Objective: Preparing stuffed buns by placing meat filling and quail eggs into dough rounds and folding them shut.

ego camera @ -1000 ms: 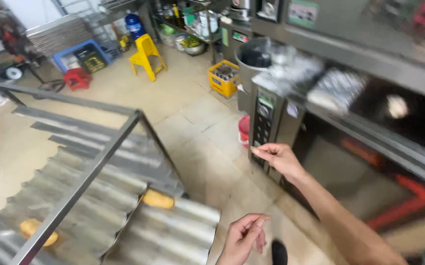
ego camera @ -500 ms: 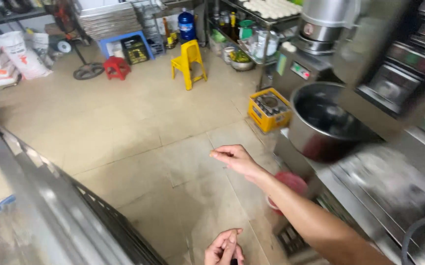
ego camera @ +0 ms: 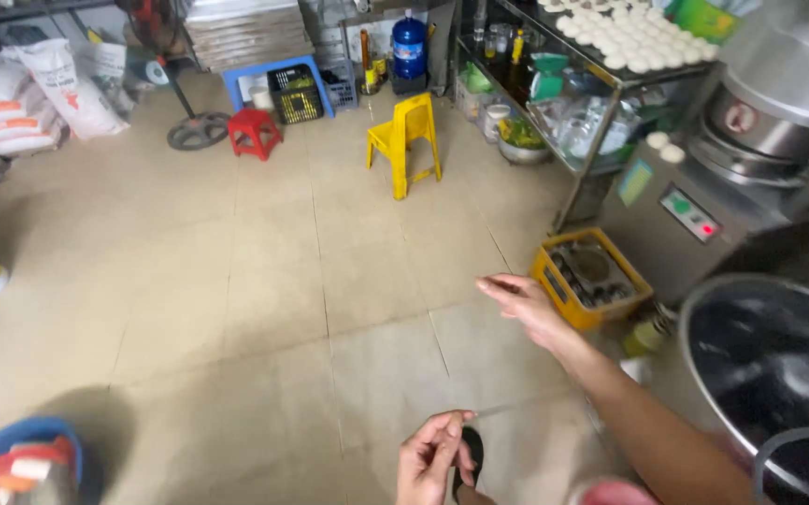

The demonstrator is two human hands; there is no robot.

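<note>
Reaching forward empty, the loosely open right hand is nearing the yellow crate; left hand is curling, empty.

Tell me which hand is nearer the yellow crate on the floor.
Right. The right hand hovers just left of the yellow crate, apart from it. The left hand is lower in the frame, farther away.

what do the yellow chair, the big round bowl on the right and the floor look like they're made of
Yellow chair: likely moulded plastic, one even colour with a dull sheen. Big round bowl: looks like bare metal, probably steel, with a grey reflective rim. Floor: beige tiles, ceramic by the look, with visible grout lines and a matte finish.
</note>
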